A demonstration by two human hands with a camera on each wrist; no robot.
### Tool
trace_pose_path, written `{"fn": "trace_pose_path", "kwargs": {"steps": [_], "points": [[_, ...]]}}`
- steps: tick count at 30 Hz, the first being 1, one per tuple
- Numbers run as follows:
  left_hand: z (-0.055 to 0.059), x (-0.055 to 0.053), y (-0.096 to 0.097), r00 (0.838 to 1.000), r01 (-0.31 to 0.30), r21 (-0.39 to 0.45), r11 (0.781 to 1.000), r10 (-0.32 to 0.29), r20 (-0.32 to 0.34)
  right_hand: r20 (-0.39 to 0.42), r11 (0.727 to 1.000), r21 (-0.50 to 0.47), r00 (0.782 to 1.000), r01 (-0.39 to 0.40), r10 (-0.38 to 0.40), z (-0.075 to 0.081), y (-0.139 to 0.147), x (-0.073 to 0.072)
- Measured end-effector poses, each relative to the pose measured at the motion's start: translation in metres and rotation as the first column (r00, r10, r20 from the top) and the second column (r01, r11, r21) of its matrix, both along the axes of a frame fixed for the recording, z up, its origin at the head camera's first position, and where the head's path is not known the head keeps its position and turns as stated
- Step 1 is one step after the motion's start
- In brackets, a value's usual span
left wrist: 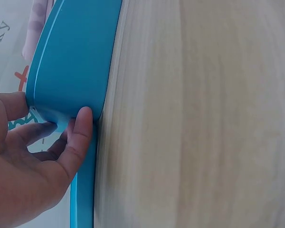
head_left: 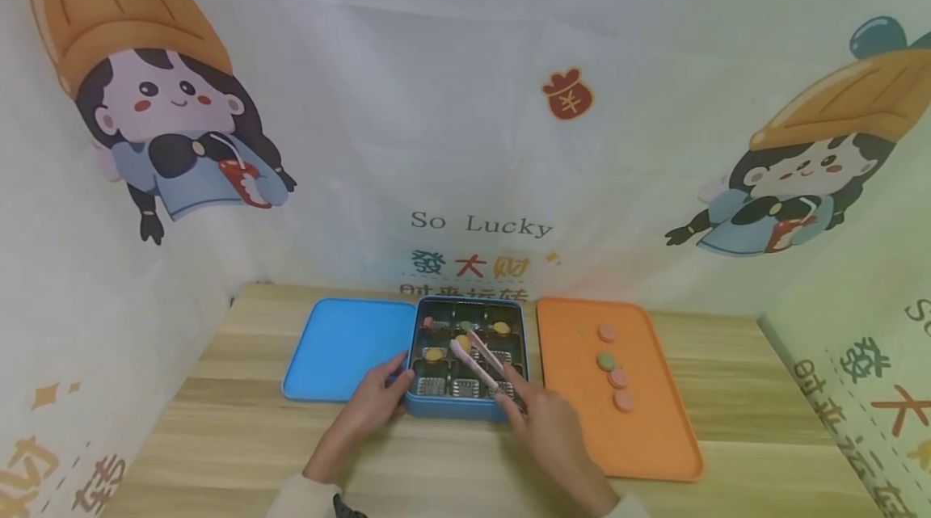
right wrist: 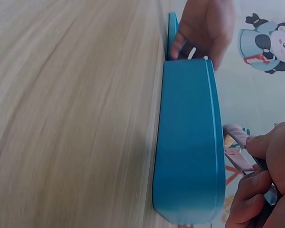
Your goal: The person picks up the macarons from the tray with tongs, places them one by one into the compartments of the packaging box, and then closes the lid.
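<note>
A blue box (head_left: 454, 408) with a black divided insert stands in the middle of the table. My left hand (head_left: 373, 398) grips its front left corner, thumb at the rim and fingers against the side in the left wrist view. My right hand (head_left: 551, 425) holds tongs (head_left: 476, 368) with pink tips over the box. A yellow disc (head_left: 463, 342) is at the tips, by the centre compartment; I cannot tell whether they pinch it. A pink disc (head_left: 428, 323), a green disc (head_left: 466, 326) and yellow discs (head_left: 501, 328) lie in other compartments.
Right of the box lies an orange tray (head_left: 582, 429) bearing a green disc (head_left: 606, 361) and pink discs (head_left: 623, 400). A flat blue lid (head_left: 349, 348) is on the left. Printed cloth (head_left: 465, 122) hangs behind the wooden table (head_left: 218, 421).
</note>
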State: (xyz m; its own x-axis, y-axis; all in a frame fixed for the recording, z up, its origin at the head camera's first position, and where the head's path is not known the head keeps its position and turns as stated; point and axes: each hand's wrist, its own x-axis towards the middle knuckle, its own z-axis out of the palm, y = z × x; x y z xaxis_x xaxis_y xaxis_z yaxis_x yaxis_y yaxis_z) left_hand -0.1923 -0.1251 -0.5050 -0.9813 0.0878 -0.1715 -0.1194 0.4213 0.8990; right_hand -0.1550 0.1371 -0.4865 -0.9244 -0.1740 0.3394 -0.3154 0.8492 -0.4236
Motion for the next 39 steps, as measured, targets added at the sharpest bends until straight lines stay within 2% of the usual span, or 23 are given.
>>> {"fn": "trace_pose_path", "kwargs": {"steps": [7,22,28,39], "points": [[-0.002,0.0,0.0,1.0,0.001,-0.013,1.0,-0.001,0.005,0.052,1.0,0.012,0.999,-0.002,0.001,-0.003,-0.007,-0.002],[0.001,0.0,0.001,1.0,0.002,-0.007,1.0,-0.002,-0.003,-0.008,0.999,0.035,1.0,-0.015,0.015,-0.005,-0.015,-0.003],[0.001,0.0,0.001,1.0,0.001,-0.003,1.0,-0.001,-0.002,0.012,0.999,0.032,1.0,0.011,-0.012,-0.005,-0.016,-0.004],[-0.002,-0.001,0.0,1.0,0.004,-0.002,1.0,-0.004,0.013,0.037,1.0,0.01,0.999,0.012,-0.012,-0.003,-0.013,-0.005]]}}
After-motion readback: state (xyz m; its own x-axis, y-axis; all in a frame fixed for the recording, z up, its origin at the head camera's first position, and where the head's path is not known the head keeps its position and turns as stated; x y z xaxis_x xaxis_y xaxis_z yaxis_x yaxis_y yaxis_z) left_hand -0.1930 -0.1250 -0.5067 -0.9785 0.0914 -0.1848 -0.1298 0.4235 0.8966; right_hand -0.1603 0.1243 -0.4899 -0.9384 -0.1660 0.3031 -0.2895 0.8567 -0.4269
